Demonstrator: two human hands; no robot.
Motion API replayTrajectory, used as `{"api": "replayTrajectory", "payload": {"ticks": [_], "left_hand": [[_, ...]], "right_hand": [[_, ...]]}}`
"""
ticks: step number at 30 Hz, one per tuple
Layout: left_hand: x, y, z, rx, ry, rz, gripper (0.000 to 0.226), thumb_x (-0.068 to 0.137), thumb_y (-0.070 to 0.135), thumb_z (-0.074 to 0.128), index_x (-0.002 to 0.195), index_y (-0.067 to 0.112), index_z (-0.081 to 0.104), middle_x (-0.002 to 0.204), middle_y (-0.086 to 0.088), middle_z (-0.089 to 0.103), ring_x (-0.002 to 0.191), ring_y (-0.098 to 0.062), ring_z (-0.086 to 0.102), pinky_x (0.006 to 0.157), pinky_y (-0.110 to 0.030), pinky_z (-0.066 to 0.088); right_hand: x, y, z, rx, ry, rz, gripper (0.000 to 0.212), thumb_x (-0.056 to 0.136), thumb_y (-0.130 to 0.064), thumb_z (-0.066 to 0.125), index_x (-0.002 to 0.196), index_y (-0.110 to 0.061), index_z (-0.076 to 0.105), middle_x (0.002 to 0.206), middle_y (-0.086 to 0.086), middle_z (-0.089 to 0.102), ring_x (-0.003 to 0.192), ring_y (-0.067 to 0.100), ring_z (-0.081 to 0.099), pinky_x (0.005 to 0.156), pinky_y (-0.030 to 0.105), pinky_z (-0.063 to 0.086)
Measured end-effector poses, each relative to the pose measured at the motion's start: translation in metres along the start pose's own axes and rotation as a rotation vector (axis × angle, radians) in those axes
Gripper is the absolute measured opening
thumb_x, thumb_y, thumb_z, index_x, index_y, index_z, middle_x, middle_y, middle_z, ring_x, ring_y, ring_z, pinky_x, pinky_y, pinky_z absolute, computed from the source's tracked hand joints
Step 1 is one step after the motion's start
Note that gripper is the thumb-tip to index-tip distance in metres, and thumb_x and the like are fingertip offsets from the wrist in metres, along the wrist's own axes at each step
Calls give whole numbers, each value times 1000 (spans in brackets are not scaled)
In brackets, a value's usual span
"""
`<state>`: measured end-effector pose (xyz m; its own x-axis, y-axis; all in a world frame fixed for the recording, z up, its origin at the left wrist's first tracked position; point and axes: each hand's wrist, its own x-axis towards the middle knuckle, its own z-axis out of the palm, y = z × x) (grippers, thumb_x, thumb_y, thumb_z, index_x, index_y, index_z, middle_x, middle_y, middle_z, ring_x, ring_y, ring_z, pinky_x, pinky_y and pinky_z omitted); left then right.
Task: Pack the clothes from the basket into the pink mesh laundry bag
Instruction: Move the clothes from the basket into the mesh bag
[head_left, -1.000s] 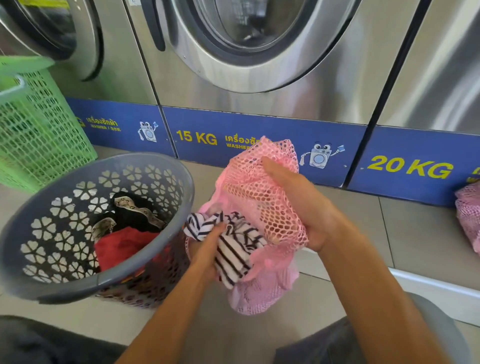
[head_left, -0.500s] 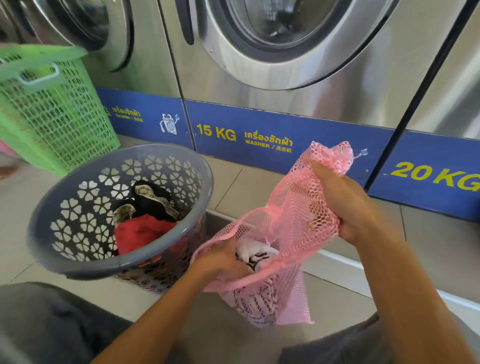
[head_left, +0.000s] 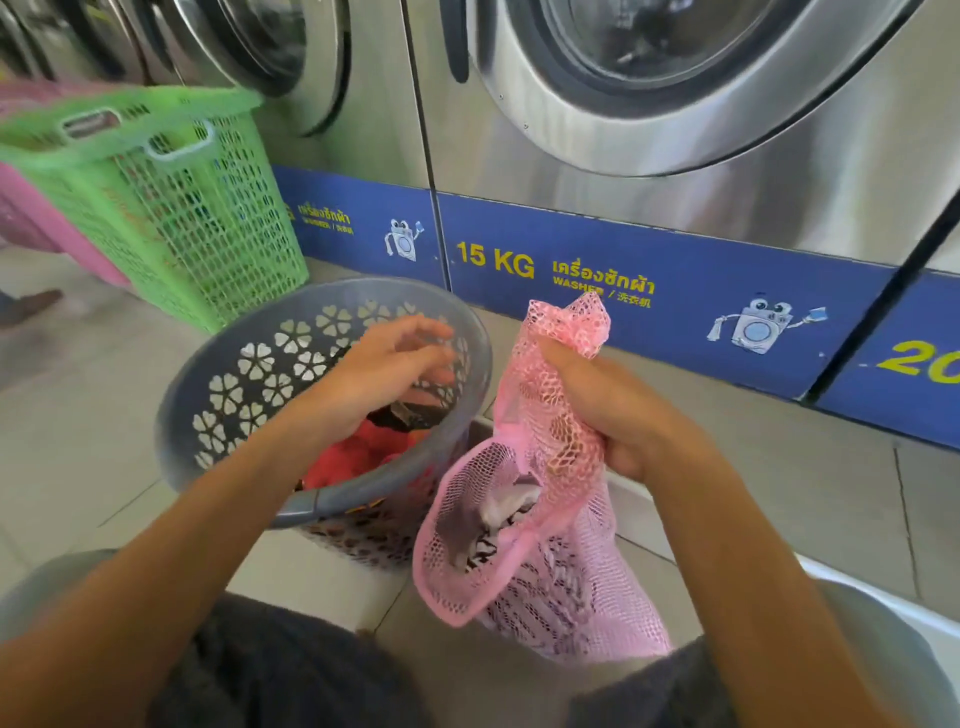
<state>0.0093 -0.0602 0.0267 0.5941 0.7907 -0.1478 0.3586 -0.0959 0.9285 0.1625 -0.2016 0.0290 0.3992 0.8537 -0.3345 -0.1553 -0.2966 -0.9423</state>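
A round grey basket (head_left: 218, 379) with flower-shaped holes stands on the floor at centre left. Red clothes (head_left: 358, 454) and a dark garment (head_left: 395, 413) lie inside it. My left hand (head_left: 387, 364) hovers over the basket's mouth with fingers spread and nothing in it. My right hand (head_left: 597, 410) grips the gathered upper edge of the pink mesh laundry bag (head_left: 550, 587), which hangs open to the right of the basket. A black-and-white striped garment (head_left: 493, 525) lies inside the bag.
Steel washing machines (head_left: 675, 104) with blue base panels line the back. A green mesh basket (head_left: 182, 208) stands at the left, with a pink basket (head_left: 36, 218) behind it. My dark-clothed knees (head_left: 270, 675) fill the bottom edge. Tiled floor lies around the baskets.
My left hand has let go of the striped garment inside the bag, come out of it, and moved left over the grey basket. My right hand still holds the bag.
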Motion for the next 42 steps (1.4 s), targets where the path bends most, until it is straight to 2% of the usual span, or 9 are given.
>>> {"api": "replayTrajectory", "payload": {"ticks": [3,7,11,17,22,28,35,39,42], "left_hand": [[38,-52,-34,319,13,-24,25,85,19,69,109,18,63,104,-12,68,94,-23,66,87,-40,54],[72,-126,-69,991,-167,-227,85,69,50,80,140,18,45,135,-5,58,121,-25,56,103,-34,45],[90,-171,-78,1072,-402,-529,131,45,65,76,153,22,14,149,-4,43,129,-27,49,108,-38,43],[99,-164,-72,1301,-337,-365,54,69,52,68,103,9,69,98,-9,72,87,-26,68,76,-32,58],[82,-118,-95,1394,-81,-74,41,76,55,69,78,13,69,73,-4,65,69,-23,59,67,-32,55],[51,-47,-133,1395,86,133,36,77,58,63,78,22,67,73,-2,61,82,-30,65,72,-41,56],[-1,42,-130,672,282,315,28,88,29,70,62,22,61,54,6,58,53,-11,53,55,-27,44],[-16,58,-107,-448,238,134,14,94,26,61,101,17,69,85,5,75,74,-9,70,79,-29,58],[-23,34,-74,-619,102,-36,20,97,32,53,102,20,68,91,0,74,82,-15,71,89,-35,57]], "right_hand": [[7,-1,14,-28,-70,0,38,101,-48,40,114,-20,62,100,-2,72,94,17,69,85,33,53],[16,4,27,-90,-98,51,44,100,-50,41,104,-13,65,112,18,70,104,34,67,94,48,53],[31,12,31,-116,-106,61,42,99,-50,41,107,-16,64,99,7,73,89,24,71,87,42,56],[46,14,33,-107,-117,54,40,99,-52,40,119,-22,58,108,3,70,97,24,68,94,43,52],[44,13,31,-93,-98,53,37,100,-51,40,113,-22,60,99,-1,71,88,18,69,78,31,53],[34,14,29,-60,-82,26,49,99,-53,38,132,-22,54,116,3,69,101,22,67,92,38,52],[27,15,9,-33,-7,36,52,95,-58,43,122,-18,62,107,4,75,94,26,72,94,45,53],[20,13,-7,-12,37,37,53,95,-58,43,120,-16,64,105,6,76,93,27,72,94,45,53],[17,11,-16,-2,51,16,52,95,-57,44,115,-15,67,99,6,77,89,25,74,89,40,55]]}}
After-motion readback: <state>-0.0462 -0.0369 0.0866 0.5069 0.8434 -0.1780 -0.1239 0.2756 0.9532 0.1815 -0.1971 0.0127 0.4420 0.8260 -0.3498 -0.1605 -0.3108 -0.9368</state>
